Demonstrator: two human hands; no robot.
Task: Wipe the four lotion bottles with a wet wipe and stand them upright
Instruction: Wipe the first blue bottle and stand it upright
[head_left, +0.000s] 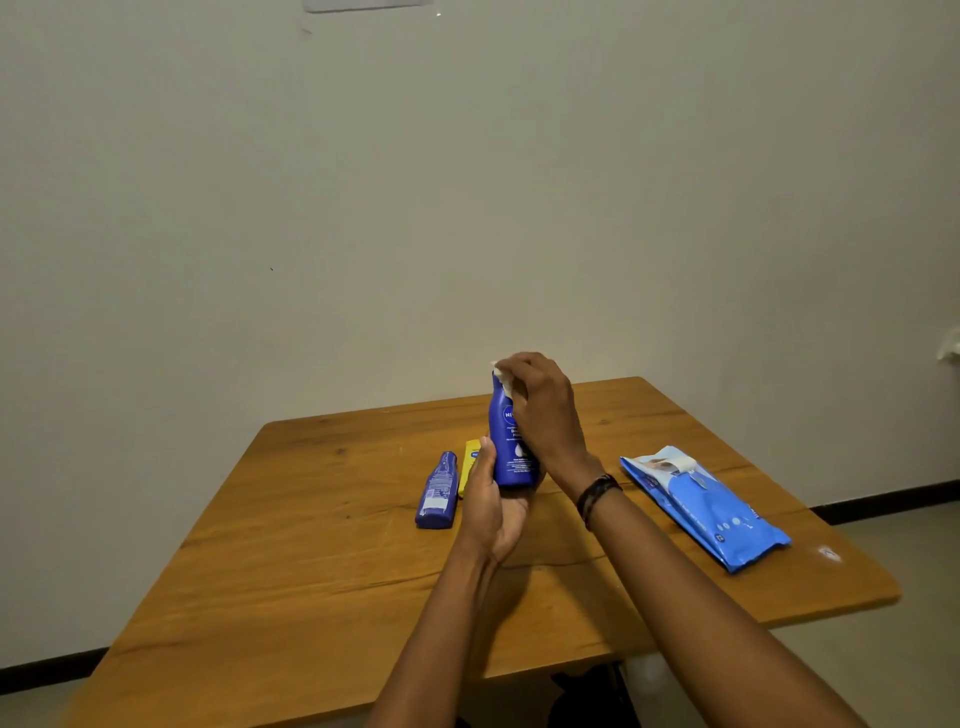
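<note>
I am holding a blue bottle (511, 441) upright above the surface (322, 545), my left hand (493, 499) wrapped around its base from below. My right hand (540, 410) is pinching a white wipe (503, 376) against the neck and cap, closed over the top of the bottle, so I am working on the upper part now.

Judging from how things lie, I am early in the task. No bottle is standing on the surface yet. A second blue bottle (439, 491) is lying on its side just left of my left hand, its cap end pointing away from me. Beside it, partly hidden behind my hand and the held bottle, a yellow tube (471, 457) is lying flat too. I am seeing only three lotion containers; the fourth is either hidden or out of frame, and I cannot tell which.

The wipe pack (706, 506) is lying well to my right, its flap looking peeled open.

What is left, as I am reading it: finishing this bottle and setting it down on its base, then wiping and standing the two lying ones, plus the fourth wherever it is. I cannot tell whether the lying ones are already wiped.
</note>
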